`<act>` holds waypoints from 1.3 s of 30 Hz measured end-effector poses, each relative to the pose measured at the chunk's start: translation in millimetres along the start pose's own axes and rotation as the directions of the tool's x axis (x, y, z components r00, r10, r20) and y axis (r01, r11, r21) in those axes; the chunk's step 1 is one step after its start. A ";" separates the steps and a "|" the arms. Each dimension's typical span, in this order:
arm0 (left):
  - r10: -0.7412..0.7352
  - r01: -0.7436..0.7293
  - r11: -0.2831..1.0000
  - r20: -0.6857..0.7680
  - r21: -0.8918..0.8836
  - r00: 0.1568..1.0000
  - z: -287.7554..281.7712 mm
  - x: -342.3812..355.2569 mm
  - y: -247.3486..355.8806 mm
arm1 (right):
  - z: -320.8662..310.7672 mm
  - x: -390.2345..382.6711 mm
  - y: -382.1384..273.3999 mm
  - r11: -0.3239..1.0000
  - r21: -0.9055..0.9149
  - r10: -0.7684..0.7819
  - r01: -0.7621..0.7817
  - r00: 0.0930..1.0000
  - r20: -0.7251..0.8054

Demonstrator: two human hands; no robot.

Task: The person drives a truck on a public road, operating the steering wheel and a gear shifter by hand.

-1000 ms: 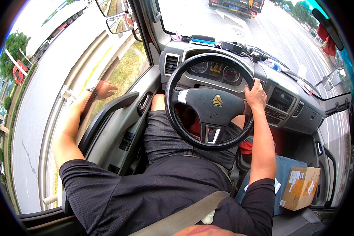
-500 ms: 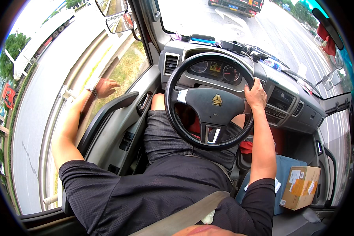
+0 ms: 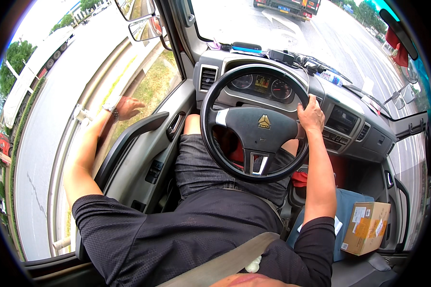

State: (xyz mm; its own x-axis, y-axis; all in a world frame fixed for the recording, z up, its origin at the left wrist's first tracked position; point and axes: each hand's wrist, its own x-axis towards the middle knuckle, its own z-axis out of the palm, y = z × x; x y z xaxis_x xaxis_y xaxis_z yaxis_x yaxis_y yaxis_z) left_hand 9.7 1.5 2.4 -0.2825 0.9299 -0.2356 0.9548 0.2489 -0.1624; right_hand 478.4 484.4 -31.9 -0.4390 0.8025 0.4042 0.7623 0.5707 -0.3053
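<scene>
In front of me is a black steering wheel (image 3: 263, 131) with a gold emblem at its hub. My right hand (image 3: 311, 115) grips the right side of its rim, fingers wrapped round it. My left hand (image 3: 127, 108) is out at the window on the left, beyond the door's grab handle (image 3: 129, 148), with fingers stretched and nothing in them. A bracelet or watch (image 3: 111, 110) circles that wrist. Behind the wheel sits the instrument cluster (image 3: 262, 87) with two round dials and a small lit screen.
Papers and a blue-black case (image 3: 246, 47) lie on the dashboard (image 3: 340, 95). A cardboard box (image 3: 366, 228) rests on the passenger seat. A truck (image 3: 292, 6) stands ahead on the road. Outside on the left are a guardrail (image 3: 64, 158) and a white-trailered truck (image 3: 57, 48). A seat belt (image 3: 220, 260) crosses my chest.
The white-trailered truck outside on the left has shifted down and left along the far road. My hands, the steering wheel and the truck ahead look unmoved.
</scene>
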 end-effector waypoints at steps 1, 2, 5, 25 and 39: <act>0.017 -0.017 1.000 -0.018 -0.005 1.000 -1.9 7.0 1.6 | -1.2 -1.4 2.5 1.000 -0.007 0.011 -0.011 1.000 -0.002; 0.035 -0.035 0.999 -0.042 -0.009 0.999 1.2 6.7 -1.6 | -1.2 -1.1 2.0 1.000 -0.005 0.008 -0.008 1.000 -0.004; 0.051 -0.051 0.999 -0.068 -0.011 0.996 5.5 1.5 -5.8 | 0.5 0.4 0.0 1.000 0.003 -0.004 0.004 1.000 -0.005; 0.017 -0.018 1.000 -0.014 -0.018 1.000 -5.0 0.1 3.8 | -2.6 -3.0 -0.7 1.000 -0.003 0.008 -0.008 1.000 0.001; -0.003 0.003 1.000 0.047 0.009 0.999 -10.3 -1.3 7.5 | 2.3 -0.5 1.8 1.000 0.008 -0.014 0.014 1.000 -0.020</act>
State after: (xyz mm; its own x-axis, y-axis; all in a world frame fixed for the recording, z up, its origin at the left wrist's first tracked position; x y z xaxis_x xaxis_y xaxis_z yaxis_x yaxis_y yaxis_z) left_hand 18.2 4.9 11.3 -0.2895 0.9154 -0.2796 0.9532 0.2490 -0.1716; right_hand 478.9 485.4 -34.7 -0.4397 0.7911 0.4252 0.7526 0.5830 -0.3063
